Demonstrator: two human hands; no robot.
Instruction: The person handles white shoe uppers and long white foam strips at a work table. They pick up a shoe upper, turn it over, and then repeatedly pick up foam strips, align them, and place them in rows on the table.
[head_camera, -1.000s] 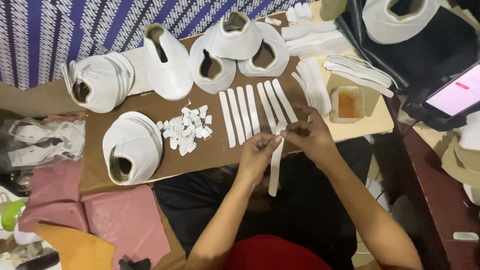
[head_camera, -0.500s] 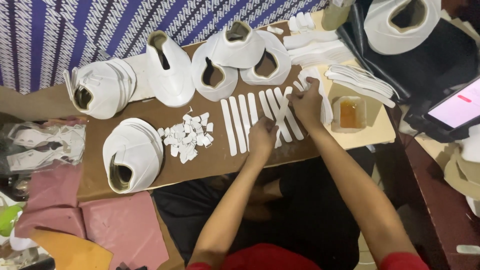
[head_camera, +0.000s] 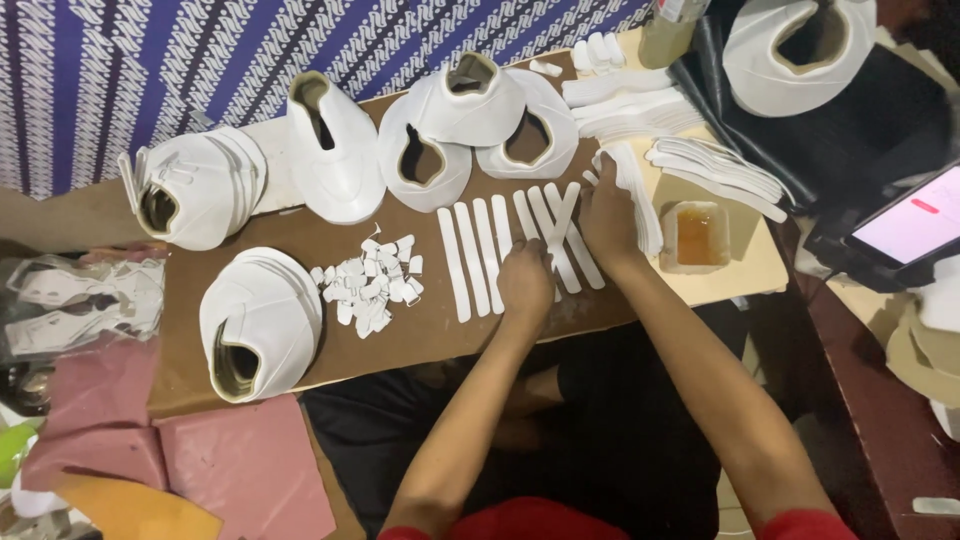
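Brown tabletop (head_camera: 420, 340), white shoe uppers (head_camera: 255, 320) at rear and left. White strips (head_camera: 480, 255) in a row mid-board: probably light, limp, best pinched at one end. Left hand (head_camera: 527, 280) flat on row's near ends; right hand (head_camera: 610, 215) closed on stacked strips (head_camera: 640, 195) just right.

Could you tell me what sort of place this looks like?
Probably a small shoemaking workbench: white shoe uppers stand on a brown board, beside white strips and a tub of amber glue.
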